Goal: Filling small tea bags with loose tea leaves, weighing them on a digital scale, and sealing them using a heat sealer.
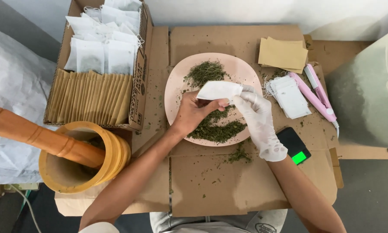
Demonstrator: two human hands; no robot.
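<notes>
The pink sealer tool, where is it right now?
In the head view, the pink sealer tool lies on the cardboard's right side, just right of the stack of white bags and below the tan envelopes.

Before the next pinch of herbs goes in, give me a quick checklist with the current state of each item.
1. White filter bag held by both hands over the plate: ok.
2. Bag mouth open: cannot tell.
3. Left hand bare, fingers pinching the bag's lower edge: ok.
4. Right hand gloved, gripping the bag's right end: ok.
5. Dried herbs left on the pink plate: ok, two heaps.
6. Cardboard free of spills: not ok, herb crumbs scattered below the plate.
</notes>
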